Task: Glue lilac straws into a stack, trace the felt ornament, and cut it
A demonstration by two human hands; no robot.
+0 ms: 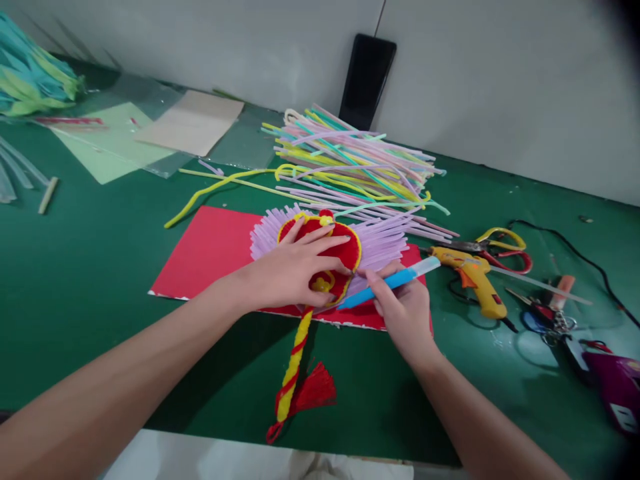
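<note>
A hand fan of pipe cleaners, with a red heart-shaped panel (343, 252) edged in yellow and a lilac fringe (380, 241), lies on a red board (200, 250). My left hand (295, 270) rests flat on the panel with its fingers spread, covering much of it. At the panel's right edge, my right hand (403, 310) is closed around a blue pen-like tool (385, 285) with a clear end. Its fingertips are close to my left thumb and index finger. The yellow and red twisted handle (295, 360) points toward me, with a red tassel (317, 390) beside it.
Behind the board lies a pile of coloured pipe cleaners (350, 157). A phone (367, 80) leans on the wall. To the right are a yellow glue gun (473, 277), scissors (505, 250) and pliers (537, 307). Paper sheets (193, 123) lie at the back left.
</note>
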